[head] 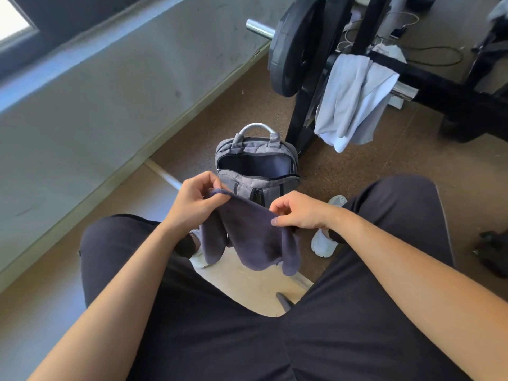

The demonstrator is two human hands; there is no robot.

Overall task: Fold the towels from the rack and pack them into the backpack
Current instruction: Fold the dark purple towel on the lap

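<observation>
Your thighs (192,334) fill the foreground. Left hand (196,200) and right hand (298,213) each pinch the top edge of a dark towel (253,235), which hangs unfolded just short of the backpack (255,185). The held edge runs roughly parallel to the backpack's open mouth, and your left hand is nearer it. Pale towels (354,100) hang on the rack (308,114) beyond the backpack.

Daylight from a window (12,20) at upper left washes along a scuffed grey concrete wall (110,92) that meets a brown speckled floor (357,174), where a black weight plate (294,48) sits on a chrome bar (259,28) and loose cables (439,55) trail beyond.
</observation>
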